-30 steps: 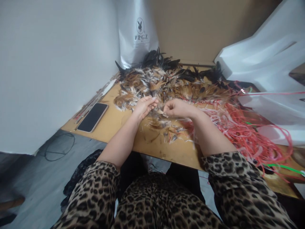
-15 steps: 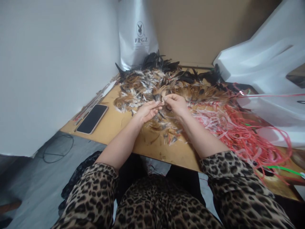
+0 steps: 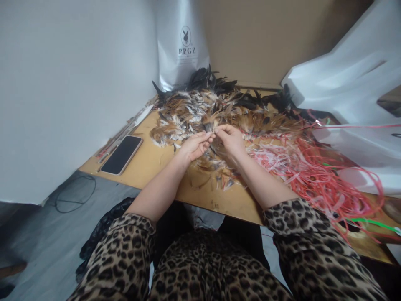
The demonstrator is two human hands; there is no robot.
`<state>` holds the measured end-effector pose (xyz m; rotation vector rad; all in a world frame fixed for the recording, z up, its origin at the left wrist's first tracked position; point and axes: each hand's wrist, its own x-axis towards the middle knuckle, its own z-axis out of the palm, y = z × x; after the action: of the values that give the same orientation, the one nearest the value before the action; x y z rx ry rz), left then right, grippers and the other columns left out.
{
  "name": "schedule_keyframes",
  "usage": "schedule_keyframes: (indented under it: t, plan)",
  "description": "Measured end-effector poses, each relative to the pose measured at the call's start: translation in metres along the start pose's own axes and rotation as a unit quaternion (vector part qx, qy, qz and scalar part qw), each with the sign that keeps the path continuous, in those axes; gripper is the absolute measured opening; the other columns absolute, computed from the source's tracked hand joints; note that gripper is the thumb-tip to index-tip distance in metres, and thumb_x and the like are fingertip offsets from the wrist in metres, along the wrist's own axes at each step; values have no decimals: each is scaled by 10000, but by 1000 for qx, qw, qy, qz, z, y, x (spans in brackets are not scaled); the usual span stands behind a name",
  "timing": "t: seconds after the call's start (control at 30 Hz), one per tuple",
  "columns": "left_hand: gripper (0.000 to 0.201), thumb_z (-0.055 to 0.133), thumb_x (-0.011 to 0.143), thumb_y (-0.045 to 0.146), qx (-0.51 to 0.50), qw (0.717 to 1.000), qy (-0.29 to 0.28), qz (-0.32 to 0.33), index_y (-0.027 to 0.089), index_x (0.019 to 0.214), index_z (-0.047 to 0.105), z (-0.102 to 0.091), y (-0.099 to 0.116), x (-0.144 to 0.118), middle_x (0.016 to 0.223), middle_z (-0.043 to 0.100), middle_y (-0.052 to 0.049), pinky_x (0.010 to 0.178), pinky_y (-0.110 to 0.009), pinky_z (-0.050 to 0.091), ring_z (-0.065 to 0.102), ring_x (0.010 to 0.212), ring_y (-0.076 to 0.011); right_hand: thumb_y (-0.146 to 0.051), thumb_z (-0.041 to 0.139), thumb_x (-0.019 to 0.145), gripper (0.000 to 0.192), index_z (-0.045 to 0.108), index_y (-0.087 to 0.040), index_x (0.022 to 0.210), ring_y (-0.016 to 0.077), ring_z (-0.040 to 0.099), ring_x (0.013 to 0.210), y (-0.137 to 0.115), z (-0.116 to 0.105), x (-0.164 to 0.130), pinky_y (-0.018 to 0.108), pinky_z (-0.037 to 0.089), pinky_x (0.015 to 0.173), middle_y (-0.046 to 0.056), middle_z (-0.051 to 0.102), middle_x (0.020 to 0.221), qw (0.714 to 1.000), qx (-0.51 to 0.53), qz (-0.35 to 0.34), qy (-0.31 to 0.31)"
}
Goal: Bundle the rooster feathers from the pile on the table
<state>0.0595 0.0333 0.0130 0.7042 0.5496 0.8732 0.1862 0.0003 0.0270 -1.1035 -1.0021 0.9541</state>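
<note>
**Feathers pinched between two hands at the near edge of the heap**

Feathers (image 3: 216,110), brown, tan, white and black, lie in a broad heap across the far half of the wooden table (image 3: 156,167). The person's two hands meet at the heap's near edge, fingertips almost touching one another. Left hand (image 3: 196,145) is curled with thumb and fingers drawn together in a pinch; right hand (image 3: 230,138) is curled the same way, knuckles up, its fingertips facing the left ones. Something small from the pile sits between the two pinches, most likely a feather or a few, but it is too small and too hidden by the fingers to make out. More loose feathers lie directly under and just in front of both hands, so the heap touches them from beyond and below.

To the right of the right forearm sprawls a tangle of red and pink plastic strips (image 3: 313,171), overlapping the feathers' edge. A dark phone (image 3: 122,154) lies flat on the table, well to the left of the left hand. A white bag (image 3: 183,44) printed with a rabbit logo stands upright behind the heap against the wall.
</note>
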Motion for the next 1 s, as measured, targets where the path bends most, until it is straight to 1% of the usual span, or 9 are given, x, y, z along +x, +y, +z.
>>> schedule_keyframes:
  t: [0.13, 0.23, 0.33, 0.4, 0.47, 0.6, 0.7, 0.87, 1.0]
  plan:
    - [78, 562, 772, 53, -2, 1000, 11, 22, 78, 726, 620, 1, 2, -1, 676, 639, -21, 486, -76, 423, 569, 540, -12, -405, 723, 567, 295, 601, -161, 680, 57, 453, 481, 1, -1, 2, 180, 327, 445, -35, 568, 557, 998, 39, 47, -5]
    - [81, 569, 768, 55, -4, 999, 19, 35, 80, 709, 617, 2, 3, -1, 677, 640, -19, 492, -75, 424, 568, 543, -10, -435, 750, 531, 357, 617, -159, 713, 64, 487, 515, -1, -3, 2, 176, 339, 441, -13, 610, 613, 993, 76, 85, -29]
    - [93, 565, 772, 58, -2, 999, 2, 34, 78, 702, 622, 1, 3, -1, 672, 638, -18, 493, -78, 428, 566, 538, -9, -422, 765, 509, 366, 625, -162, 724, 67, 497, 530, -2, -4, 2, 178, 351, 453, -12, 616, 622, 991, 85, 93, -46]
    - [96, 563, 775, 63, 5, 999, -16, 29, 76, 706, 627, -1, 2, 0, 673, 641, -20, 494, -81, 432, 567, 537, -11, -413, 767, 507, 357, 622, -163, 715, 66, 494, 525, -1, -4, 3, 181, 347, 458, -17, 606, 609, 992, 75, 89, -50]
    - [84, 571, 772, 70, 14, 999, -19, 27, 77, 710, 629, -2, 1, 1, 685, 648, -23, 493, -83, 432, 572, 540, -13, -412, 765, 509, 345, 610, -160, 687, 63, 477, 505, 0, -4, 4, 186, 333, 454, -22, 591, 591, 994, 63, 80, -43]
    - [59, 585, 766, 85, 35, 999, 12, 39, 87, 723, 626, -4, -1, 3, 719, 672, -38, 498, -97, 437, 603, 573, -33, -392, 756, 518, 314, 579, -158, 628, 60, 442, 488, 1, -4, 5, 201, 327, 470, -33, 565, 568, 998, 44, 46, -10]
    - [35, 606, 758, 111, 63, 996, 31, 46, 94, 730, 619, -3, -2, 2, 737, 684, -46, 504, -111, 439, 618, 591, -48, -366, 735, 545, 269, 581, -157, 614, 61, 440, 503, -1, -2, 4, 209, 350, 511, -38, 554, 566, 1000, 24, 18, -4]
    - [75, 647, 731, 153, 97, 994, 25, 49, 92, 718, 605, 0, -3, 0, 716, 681, -43, 497, -119, 429, 615, 574, -51, -327, 702, 582, 206, 588, -157, 605, 68, 452, 530, -3, 0, 0, 220, 384, 569, -41, 545, 561, 999, -28, -16, 5]
    - [131, 688, 692, 183, 123, 990, 32, 53, 90, 706, 597, 1, -5, 0, 704, 675, -40, 509, -125, 429, 607, 564, -48, -318, 694, 587, 191, 594, -160, 623, 77, 482, 557, -1, 1, -1, 225, 399, 588, -31, 578, 601, 999, -41, -18, 12]
